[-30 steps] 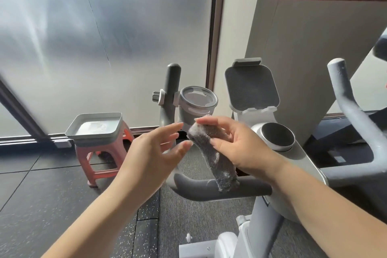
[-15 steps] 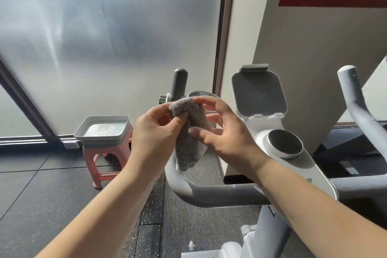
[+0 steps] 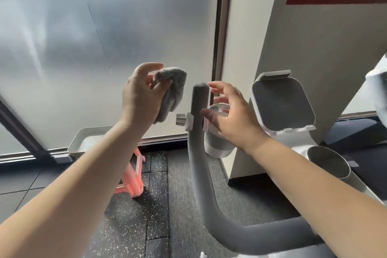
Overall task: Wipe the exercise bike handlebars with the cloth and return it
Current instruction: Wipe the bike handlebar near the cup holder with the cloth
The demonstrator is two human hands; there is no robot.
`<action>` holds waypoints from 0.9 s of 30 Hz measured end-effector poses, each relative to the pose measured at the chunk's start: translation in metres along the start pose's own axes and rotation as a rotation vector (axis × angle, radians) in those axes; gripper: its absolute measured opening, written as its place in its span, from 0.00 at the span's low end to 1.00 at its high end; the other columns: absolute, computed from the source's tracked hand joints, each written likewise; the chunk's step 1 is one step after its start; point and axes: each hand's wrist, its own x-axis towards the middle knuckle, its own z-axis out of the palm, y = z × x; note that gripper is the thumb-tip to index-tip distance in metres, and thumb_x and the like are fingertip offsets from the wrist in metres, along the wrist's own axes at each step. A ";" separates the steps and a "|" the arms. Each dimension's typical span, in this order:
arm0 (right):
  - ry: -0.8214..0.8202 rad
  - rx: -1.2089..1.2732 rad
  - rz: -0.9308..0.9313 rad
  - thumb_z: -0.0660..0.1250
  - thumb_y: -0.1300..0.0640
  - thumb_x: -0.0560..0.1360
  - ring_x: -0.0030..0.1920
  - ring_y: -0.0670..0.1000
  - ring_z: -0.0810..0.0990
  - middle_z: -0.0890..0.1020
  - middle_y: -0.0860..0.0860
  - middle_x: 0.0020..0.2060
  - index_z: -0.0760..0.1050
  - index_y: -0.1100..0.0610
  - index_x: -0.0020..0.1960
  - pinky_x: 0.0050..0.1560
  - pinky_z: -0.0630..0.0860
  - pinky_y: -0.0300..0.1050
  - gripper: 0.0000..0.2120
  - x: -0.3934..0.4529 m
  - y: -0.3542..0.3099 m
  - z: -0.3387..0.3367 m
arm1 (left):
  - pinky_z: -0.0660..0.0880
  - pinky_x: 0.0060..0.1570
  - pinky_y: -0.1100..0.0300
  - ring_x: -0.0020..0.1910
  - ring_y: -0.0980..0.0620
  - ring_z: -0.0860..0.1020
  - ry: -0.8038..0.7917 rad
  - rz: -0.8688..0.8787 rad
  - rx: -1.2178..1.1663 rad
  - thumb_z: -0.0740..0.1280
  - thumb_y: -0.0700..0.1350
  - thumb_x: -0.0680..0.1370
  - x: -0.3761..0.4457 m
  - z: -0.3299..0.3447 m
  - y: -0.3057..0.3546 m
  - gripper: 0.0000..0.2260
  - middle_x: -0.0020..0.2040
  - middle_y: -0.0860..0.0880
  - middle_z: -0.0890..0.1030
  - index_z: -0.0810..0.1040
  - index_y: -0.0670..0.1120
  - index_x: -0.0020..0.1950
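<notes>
My left hand [image 3: 139, 95] holds a grey fluffy cloth [image 3: 172, 92] up in the air, left of the upright end of the grey foam handlebar [image 3: 200, 153]. The cloth hangs clear of the bar. My right hand [image 3: 232, 119] is open with fingers spread, just right of the bar's upper end, in front of a cup [image 3: 217, 144] clamped to the bar. The handlebar curves down and runs right under my right forearm.
A white-grey tray [image 3: 78, 144] sits on a pink stool [image 3: 130, 180] at the lower left, by the frosted glass wall. A tablet holder [image 3: 282, 102] and a round knob [image 3: 326, 161] belong to the bike at right. A white pillar stands behind.
My right hand has let go of the cloth; the left hand alone has carried it up and left. The view has dropped closer to the left handlebar end.
</notes>
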 end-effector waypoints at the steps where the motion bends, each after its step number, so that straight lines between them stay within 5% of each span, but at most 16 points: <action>1: 0.016 -0.005 0.000 0.73 0.54 0.71 0.58 0.44 0.74 0.73 0.47 0.63 0.67 0.46 0.66 0.61 0.72 0.40 0.27 0.004 0.000 0.005 | 0.72 0.35 0.71 0.34 0.65 0.77 -0.055 -0.002 -0.006 0.70 0.43 0.73 0.005 0.008 -0.006 0.09 0.39 0.56 0.80 0.77 0.53 0.52; 3: 0.038 0.007 0.002 0.74 0.54 0.70 0.55 0.44 0.77 0.74 0.46 0.61 0.68 0.47 0.65 0.58 0.75 0.42 0.27 0.009 0.001 0.012 | 0.73 0.33 0.61 0.31 0.57 0.76 -0.239 -0.025 -0.119 0.69 0.43 0.74 0.007 0.025 -0.016 0.07 0.35 0.54 0.80 0.76 0.55 0.47; 5: 0.058 0.026 0.012 0.74 0.55 0.69 0.52 0.42 0.78 0.76 0.45 0.58 0.68 0.47 0.64 0.54 0.77 0.41 0.26 0.010 0.002 0.016 | 0.70 0.28 0.62 0.26 0.56 0.73 -0.383 -0.036 -0.208 0.66 0.42 0.76 0.003 0.032 -0.027 0.06 0.30 0.54 0.78 0.74 0.54 0.45; 9: 0.065 0.049 0.033 0.73 0.56 0.70 0.50 0.38 0.78 0.77 0.38 0.50 0.69 0.47 0.64 0.51 0.73 0.28 0.24 0.009 0.005 0.017 | 0.64 0.26 0.62 0.22 0.52 0.65 -0.460 0.030 -0.182 0.66 0.44 0.74 -0.004 0.023 -0.052 0.05 0.25 0.53 0.70 0.74 0.54 0.44; 14: 0.067 0.027 0.051 0.73 0.54 0.70 0.49 0.39 0.78 0.77 0.40 0.47 0.67 0.38 0.61 0.53 0.74 0.30 0.25 0.009 0.009 0.018 | 0.65 0.25 0.72 0.23 0.64 0.70 -0.543 0.232 -0.059 0.67 0.41 0.75 0.001 0.011 -0.063 0.09 0.27 0.62 0.75 0.77 0.55 0.46; 18: 0.061 0.009 0.064 0.73 0.52 0.70 0.50 0.41 0.80 0.78 0.42 0.47 0.66 0.31 0.58 0.57 0.75 0.41 0.25 0.009 0.010 0.018 | 0.76 0.35 0.55 0.33 0.53 0.77 -0.376 0.038 -0.235 0.67 0.42 0.74 0.003 0.029 -0.051 0.07 0.33 0.55 0.81 0.79 0.56 0.45; 22: 0.051 0.010 0.067 0.73 0.51 0.69 0.50 0.43 0.80 0.79 0.46 0.47 0.67 0.30 0.58 0.60 0.75 0.46 0.25 0.011 0.012 0.019 | 0.77 0.43 0.38 0.38 0.43 0.78 -0.362 -0.104 -0.532 0.67 0.44 0.74 0.020 0.039 -0.028 0.06 0.42 0.38 0.83 0.82 0.53 0.46; 24: 0.048 0.037 0.063 0.71 0.46 0.66 0.50 0.45 0.80 0.79 0.46 0.46 0.67 0.29 0.57 0.61 0.74 0.49 0.24 0.012 0.013 0.019 | 0.79 0.42 0.42 0.39 0.43 0.80 -0.376 -0.060 -0.484 0.66 0.43 0.74 0.026 0.042 -0.022 0.08 0.42 0.41 0.83 0.81 0.56 0.46; 27: 0.031 0.054 0.056 0.69 0.43 0.65 0.51 0.44 0.79 0.79 0.46 0.46 0.66 0.29 0.58 0.60 0.74 0.48 0.25 0.011 0.015 0.019 | 0.74 0.38 0.66 0.36 0.60 0.78 -0.365 0.122 -0.275 0.67 0.39 0.75 0.014 0.036 -0.025 0.14 0.39 0.58 0.82 0.79 0.60 0.47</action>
